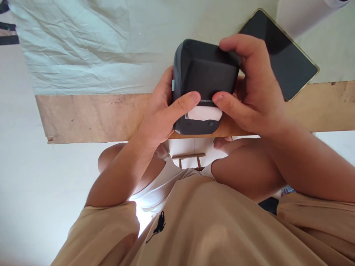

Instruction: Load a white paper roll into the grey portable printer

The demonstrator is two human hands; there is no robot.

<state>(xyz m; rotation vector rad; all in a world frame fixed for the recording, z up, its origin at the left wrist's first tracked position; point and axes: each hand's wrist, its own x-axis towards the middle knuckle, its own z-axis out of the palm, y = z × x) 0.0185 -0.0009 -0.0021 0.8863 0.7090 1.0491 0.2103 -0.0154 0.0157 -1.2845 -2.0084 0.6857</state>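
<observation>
Now, the black device [209,79] is held out over the near strip of the bench [91,118], gripped from both sides. Its left flank is taken by the left hand [163,105], fingers curled round and mostly hidden, thumb laid beside the lettering [206,100]. Its right flank is clasped by the right hand [257,83], fingers bent in a wide curve, forefinger set on the far right corner, thumb on the front. Whether any weight is borne by the bench cannot be told.

Watch the white paper [205,113] on the device's front, just below both thumbs: it could be creased or torn if a thumb were dragged down. The power button [211,124], nearer still, might be pressed by the same slip. Should the grip be loosened, a fall past the wooden edge seems possible, the device's near end being almost in line with it in this view.

And for room? Left of the device, a broad stretch of wrinkled cloth [97,44] is offered. Right of it, things are tighter: the phone [288,55] is partly covered by the right hand and could be nudged by an outward swing.
</observation>
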